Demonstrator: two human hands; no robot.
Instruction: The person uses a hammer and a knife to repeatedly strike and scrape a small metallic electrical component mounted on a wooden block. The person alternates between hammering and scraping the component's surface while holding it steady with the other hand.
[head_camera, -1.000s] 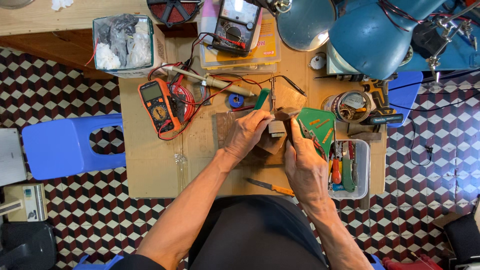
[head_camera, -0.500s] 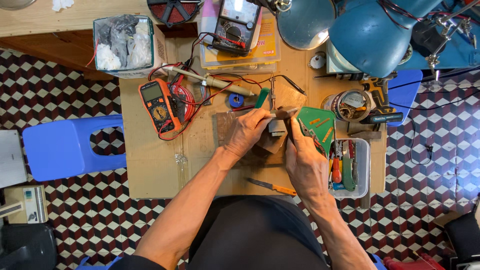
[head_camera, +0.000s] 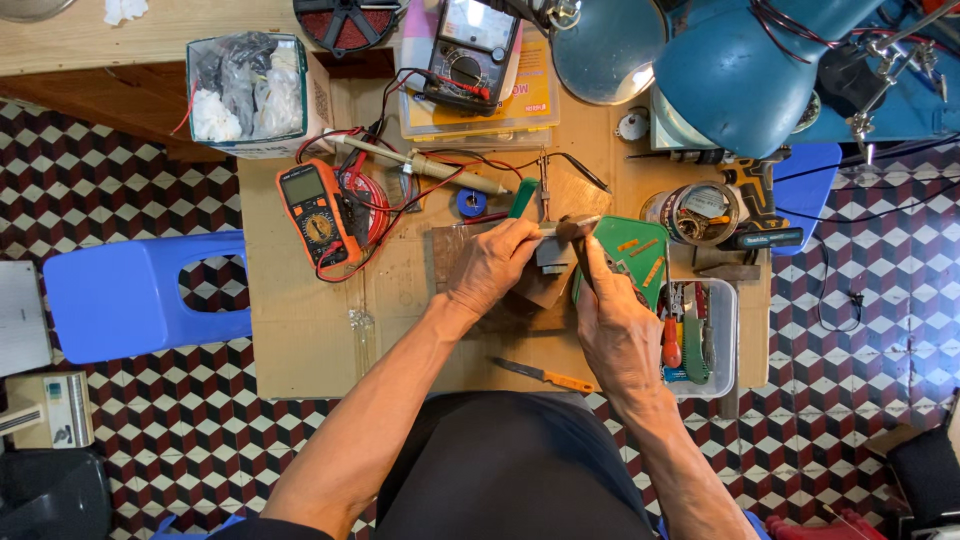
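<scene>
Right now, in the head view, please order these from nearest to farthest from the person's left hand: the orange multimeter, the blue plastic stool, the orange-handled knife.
From the left hand:
1. Orange-handled knife, below it near the table's front edge.
2. Orange multimeter, on the table's left part.
3. Blue plastic stool, on the floor, far left.

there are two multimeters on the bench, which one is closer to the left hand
The orange multimeter, lying on the wood left of the left hand. The other, a dark multimeter, sits farther off at the top edge on a yellow pad.

Electronics repair workshop: multimeter (head_camera: 318, 212), soldering iron (head_camera: 440, 168), tool tray (head_camera: 722, 340).
</scene>
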